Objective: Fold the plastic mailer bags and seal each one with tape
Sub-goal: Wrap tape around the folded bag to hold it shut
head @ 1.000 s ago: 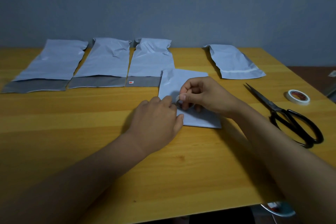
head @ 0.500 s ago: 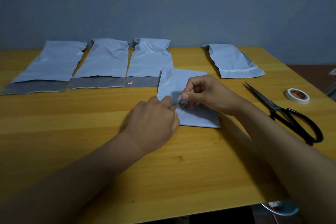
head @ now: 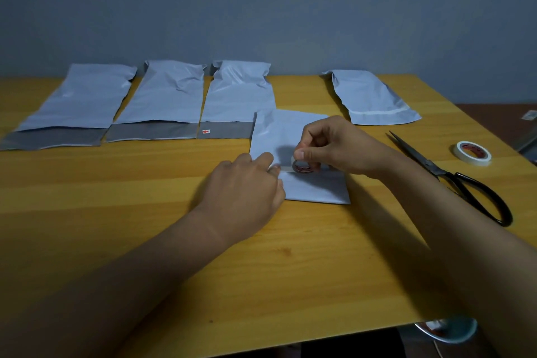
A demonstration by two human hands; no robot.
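Mailer bag [head: 299,154], folded, lies flat at table [head: 116,197] centre; right hand [head: 334,148] pinches a small tape roll [head: 302,166] against its fold; left hand [head: 244,183] presses the tape end [head: 283,168] down with straight fingers at the bag's left edge. Judged thin, limp, slippery; hold by pressing flat near the fold. Three unfolded bags [head: 162,96] lie far left, one [head: 374,99] far right; scissors [head: 453,177] and spare roll [head: 472,152] right.

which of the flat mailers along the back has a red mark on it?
The third mailer from the left, beside the folded mailer. Its grey flap carries a small red mark; the other flat mailers show none.
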